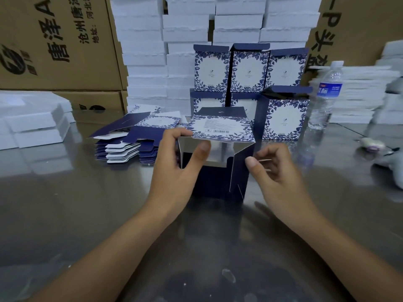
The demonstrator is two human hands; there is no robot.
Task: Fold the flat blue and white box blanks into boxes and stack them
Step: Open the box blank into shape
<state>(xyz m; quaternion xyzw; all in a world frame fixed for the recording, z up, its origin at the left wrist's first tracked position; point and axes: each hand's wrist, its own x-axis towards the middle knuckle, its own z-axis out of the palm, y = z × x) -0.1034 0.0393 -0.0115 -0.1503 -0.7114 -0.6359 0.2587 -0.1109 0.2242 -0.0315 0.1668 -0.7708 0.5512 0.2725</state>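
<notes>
The left hand (174,166) pinches the left wall of the box (220,129). Its thumb (201,152) lies across the open front, and the other fingers curl around the wall near the upper corner. The right hand (279,171) pinches the edge of the right flap between the thumb and curled fingers; how the fingers lie behind the flap I cannot tell.

The box stands in the centre of the frame on the table (65,214), half formed, with its open side toward the camera.

It seems to be thin card: very light, stiff across the panels, and bending readily at the creases. It would probably dent if squeezed in the middle of a panel, so the better hold is at the edges and corners, near the folds. The printed surface may be a little slippery.

The top panel is white with a blue leaf border and a barcode. The flaps are dark navy, and the inside is pale.

Left of centre lies a pile of blanks (130,147). Behind, in the upper centre, the finished boxes (246,70) stand stacked, with their lids up.
</notes>
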